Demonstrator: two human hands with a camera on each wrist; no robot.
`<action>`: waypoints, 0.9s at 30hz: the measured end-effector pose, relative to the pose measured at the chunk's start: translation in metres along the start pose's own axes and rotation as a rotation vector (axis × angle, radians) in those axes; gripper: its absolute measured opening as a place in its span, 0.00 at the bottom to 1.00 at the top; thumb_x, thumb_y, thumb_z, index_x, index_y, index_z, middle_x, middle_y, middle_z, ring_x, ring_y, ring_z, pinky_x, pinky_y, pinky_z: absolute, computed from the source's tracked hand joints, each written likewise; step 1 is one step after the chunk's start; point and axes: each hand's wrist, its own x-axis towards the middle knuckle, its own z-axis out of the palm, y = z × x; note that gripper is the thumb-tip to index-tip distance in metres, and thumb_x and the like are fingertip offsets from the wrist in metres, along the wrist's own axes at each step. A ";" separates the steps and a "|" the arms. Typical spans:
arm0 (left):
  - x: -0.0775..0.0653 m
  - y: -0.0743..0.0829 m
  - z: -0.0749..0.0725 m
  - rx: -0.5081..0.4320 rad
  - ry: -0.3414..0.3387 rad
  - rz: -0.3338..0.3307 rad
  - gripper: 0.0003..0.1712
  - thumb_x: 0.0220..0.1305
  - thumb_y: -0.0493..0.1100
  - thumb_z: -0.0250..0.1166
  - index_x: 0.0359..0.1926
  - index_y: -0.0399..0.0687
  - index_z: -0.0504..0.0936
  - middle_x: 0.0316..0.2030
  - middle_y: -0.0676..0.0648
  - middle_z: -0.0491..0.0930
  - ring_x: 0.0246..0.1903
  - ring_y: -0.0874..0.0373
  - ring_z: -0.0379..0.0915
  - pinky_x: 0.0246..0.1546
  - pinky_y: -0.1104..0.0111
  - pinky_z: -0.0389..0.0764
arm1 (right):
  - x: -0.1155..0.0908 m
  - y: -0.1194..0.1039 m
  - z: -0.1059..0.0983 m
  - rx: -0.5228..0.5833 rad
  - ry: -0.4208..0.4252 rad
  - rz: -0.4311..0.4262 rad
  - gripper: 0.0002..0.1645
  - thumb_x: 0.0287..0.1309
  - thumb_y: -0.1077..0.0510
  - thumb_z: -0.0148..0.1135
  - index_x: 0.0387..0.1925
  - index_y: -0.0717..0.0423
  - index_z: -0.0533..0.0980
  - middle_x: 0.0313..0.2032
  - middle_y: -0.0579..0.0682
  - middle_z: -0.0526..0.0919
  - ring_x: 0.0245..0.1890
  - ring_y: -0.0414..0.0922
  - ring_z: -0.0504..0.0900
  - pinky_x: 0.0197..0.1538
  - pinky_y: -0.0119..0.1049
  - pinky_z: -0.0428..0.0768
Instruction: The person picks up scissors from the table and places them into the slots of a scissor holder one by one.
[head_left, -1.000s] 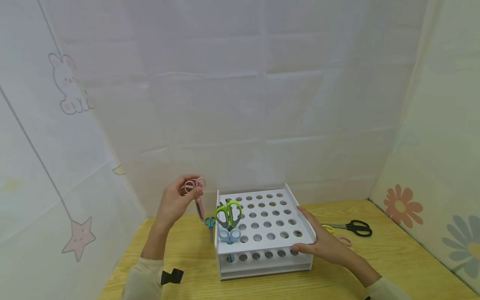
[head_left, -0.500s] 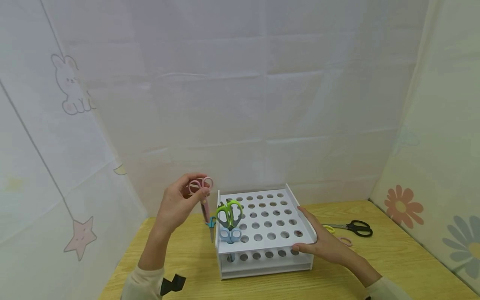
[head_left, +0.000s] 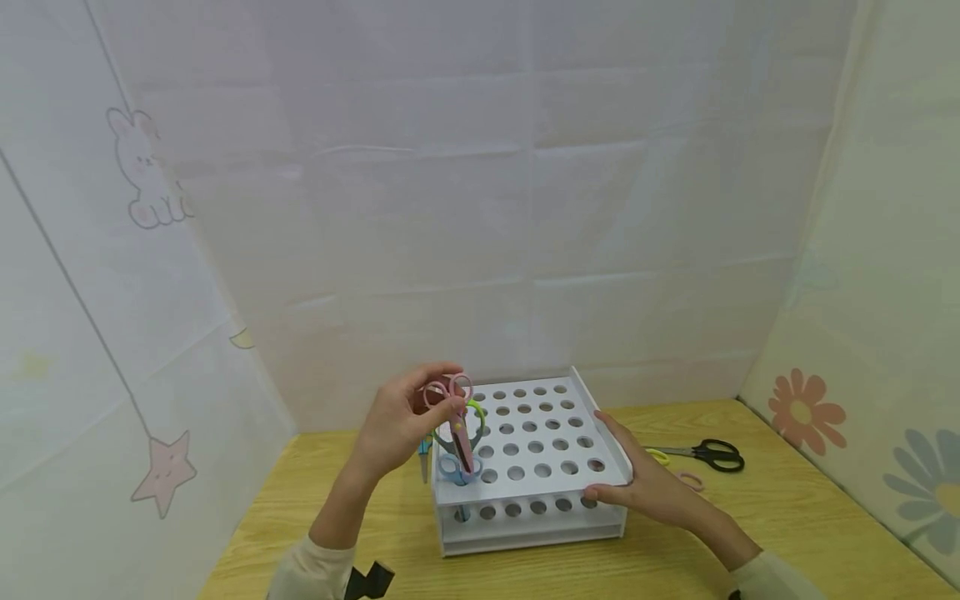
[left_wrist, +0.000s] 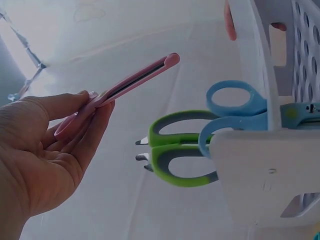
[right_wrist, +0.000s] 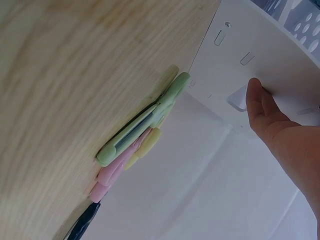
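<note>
My left hand (head_left: pixel 405 421) pinches a pair of pink scissors (head_left: pixel 462 442) by the handles, blades pointing down over the rack's front left corner. In the left wrist view the pink scissors (left_wrist: pixel 142 76) are free of the rack, their blades closed together. The white rack (head_left: pixel 528 493) has two tiers of round holes. Standing in its left side are green-and-grey scissors (left_wrist: pixel 185 170) and light blue scissors (left_wrist: pixel 240 122). My right hand (head_left: pixel 652 487) rests on the rack's right side wall, thumb at the front corner, fingers extended against the panel beside its handle slot (right_wrist: pixel 239 99).
Right of the rack lie black-handled scissors (head_left: pixel 718 455), a yellow handle (head_left: pixel 658 457) and a pink handle (head_left: pixel 691 481). Light green scissors (right_wrist: pixel 145 117) lie close to the panel. Blue scissors (head_left: pixel 424 457) lie left of the rack. Printed white sheets enclose the wooden table (head_left: pixel 337 500).
My left hand has carried the pink scissors rightward from beside the rack to over its front left corner, overlapping the green and light blue scissors. My right hand and the rack stay in place.
</note>
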 end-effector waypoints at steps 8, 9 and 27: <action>0.000 -0.008 0.034 0.028 -0.023 -0.002 0.21 0.66 0.38 0.71 0.59 0.49 0.81 0.36 0.52 0.83 0.25 0.51 0.79 0.23 0.70 0.76 | -0.001 -0.002 0.000 -0.009 0.000 0.001 0.70 0.52 0.45 0.80 0.82 0.40 0.40 0.78 0.60 0.49 0.71 0.65 0.59 0.61 0.69 0.65; 0.000 -0.009 0.038 0.026 -0.024 0.004 0.21 0.66 0.38 0.71 0.59 0.48 0.81 0.36 0.52 0.83 0.26 0.51 0.79 0.24 0.69 0.77 | -0.001 -0.002 0.000 -0.007 0.001 -0.001 0.70 0.52 0.45 0.80 0.82 0.40 0.40 0.78 0.60 0.49 0.71 0.65 0.59 0.61 0.69 0.65; -0.002 -0.023 0.077 0.174 -0.025 0.043 0.18 0.65 0.34 0.70 0.56 0.44 0.80 0.39 0.53 0.82 0.37 0.62 0.80 0.36 0.71 0.83 | 0.001 -0.002 -0.001 -0.003 -0.006 0.009 0.70 0.52 0.45 0.79 0.82 0.43 0.41 0.77 0.59 0.50 0.70 0.63 0.61 0.60 0.67 0.66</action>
